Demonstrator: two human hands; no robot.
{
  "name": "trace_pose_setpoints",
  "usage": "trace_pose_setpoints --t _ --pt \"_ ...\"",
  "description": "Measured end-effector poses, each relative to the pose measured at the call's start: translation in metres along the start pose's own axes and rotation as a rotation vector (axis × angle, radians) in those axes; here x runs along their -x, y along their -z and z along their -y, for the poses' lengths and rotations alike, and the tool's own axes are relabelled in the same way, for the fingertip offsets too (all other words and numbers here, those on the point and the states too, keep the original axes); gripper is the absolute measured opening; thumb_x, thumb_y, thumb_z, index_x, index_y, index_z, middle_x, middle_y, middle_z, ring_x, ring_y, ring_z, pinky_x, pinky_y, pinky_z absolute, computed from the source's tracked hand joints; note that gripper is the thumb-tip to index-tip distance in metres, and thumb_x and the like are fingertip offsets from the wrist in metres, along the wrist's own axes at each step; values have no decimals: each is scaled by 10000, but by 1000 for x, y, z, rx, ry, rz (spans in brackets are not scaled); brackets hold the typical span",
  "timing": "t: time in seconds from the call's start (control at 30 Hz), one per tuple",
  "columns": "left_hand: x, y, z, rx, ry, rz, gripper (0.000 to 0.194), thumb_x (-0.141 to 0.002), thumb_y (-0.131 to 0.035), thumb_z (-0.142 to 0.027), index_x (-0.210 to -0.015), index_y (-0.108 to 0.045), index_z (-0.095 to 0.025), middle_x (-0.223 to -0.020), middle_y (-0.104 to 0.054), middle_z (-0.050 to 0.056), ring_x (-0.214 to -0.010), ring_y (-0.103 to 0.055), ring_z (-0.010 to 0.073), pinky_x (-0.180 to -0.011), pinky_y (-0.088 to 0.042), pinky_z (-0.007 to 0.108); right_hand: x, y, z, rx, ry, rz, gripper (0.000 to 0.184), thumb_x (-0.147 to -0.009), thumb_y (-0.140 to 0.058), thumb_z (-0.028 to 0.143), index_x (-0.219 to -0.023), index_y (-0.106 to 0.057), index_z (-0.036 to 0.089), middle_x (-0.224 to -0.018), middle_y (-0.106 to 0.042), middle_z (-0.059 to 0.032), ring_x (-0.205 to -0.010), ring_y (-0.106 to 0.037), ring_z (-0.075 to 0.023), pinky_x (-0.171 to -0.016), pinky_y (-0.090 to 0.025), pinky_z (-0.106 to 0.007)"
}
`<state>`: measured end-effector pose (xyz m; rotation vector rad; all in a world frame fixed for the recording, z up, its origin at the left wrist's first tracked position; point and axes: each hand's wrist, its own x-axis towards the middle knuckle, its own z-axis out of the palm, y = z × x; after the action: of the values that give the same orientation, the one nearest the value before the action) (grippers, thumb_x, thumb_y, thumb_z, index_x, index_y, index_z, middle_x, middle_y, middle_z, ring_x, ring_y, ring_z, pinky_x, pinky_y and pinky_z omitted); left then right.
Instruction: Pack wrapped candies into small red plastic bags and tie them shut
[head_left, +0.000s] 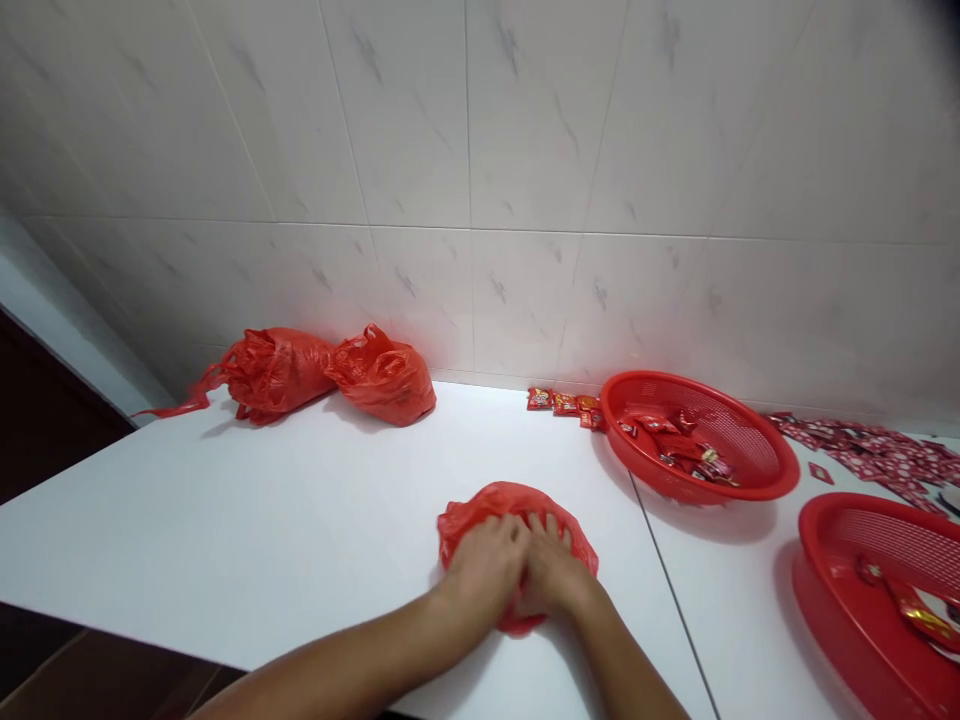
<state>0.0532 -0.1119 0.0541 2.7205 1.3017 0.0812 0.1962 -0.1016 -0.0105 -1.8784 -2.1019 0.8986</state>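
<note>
A crumpled red plastic bag (491,505) lies on the white table (300,520) in front of me. My left hand (484,570) and my right hand (551,570) rest side by side on top of it, fingers curled into the plastic and pressing it down. Part of the bag is hidden under both hands, and what it contains cannot be seen.
Two filled, tied red bags (274,372) (386,378) lie against the tiled wall at the back left. A red basket (757,485) holds several small packets; a second red basket (840,610) sits at the right edge. Loose red packets (877,450) are scattered behind them and beside the wall (562,402).
</note>
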Motion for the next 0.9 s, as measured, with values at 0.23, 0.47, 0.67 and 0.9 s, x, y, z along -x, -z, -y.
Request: trace_pose_setpoints --t 0.23,0.47,0.67,0.9 --pt "-16 13 74 -253 180 239 535 -705 -823 -176 -1224 -703 -131 -1193 -727 218 -1106 -684 411 -974 -508 534 13 9 -10 -106 104 28 1507 -410 -972 251 -1679 -183 440 -1699 -280 -145 -1565 -183 -506 -1143 -348 -684" --pt "-16 7 104 -96 27 278 1004 -563 -888 -367 -1492 -537 -221 -1337 -619 193 -1138 -657 381 -967 -542 496 -2 18 -8 -238 309 -401 410 -889 -723 329 -1293 -721 259 -1231 -708 -102 -1218 -618 -321 -1071 -500 -498" --pt "-16 -5 115 71 -3 189 867 -627 -850 -493 -1432 -607 -283 -1286 -605 139 -1093 -634 351 -878 -549 431 -11 8 -2 -243 344 -306 364 -814 -772 243 -1177 -778 267 -1334 -678 -87 -1246 -630 -297 -1044 -536 -439" --pt "-19 -7 128 212 75 52 720 -613 -875 -506 -1265 -704 -251 -1230 -614 96 -1103 -610 313 -952 -508 406 3 15 -5 -110 159 -47 857 -649 -820 207 -1464 -606 361 -1524 -583 -69 -1312 -629 -349 -960 -589 -438"
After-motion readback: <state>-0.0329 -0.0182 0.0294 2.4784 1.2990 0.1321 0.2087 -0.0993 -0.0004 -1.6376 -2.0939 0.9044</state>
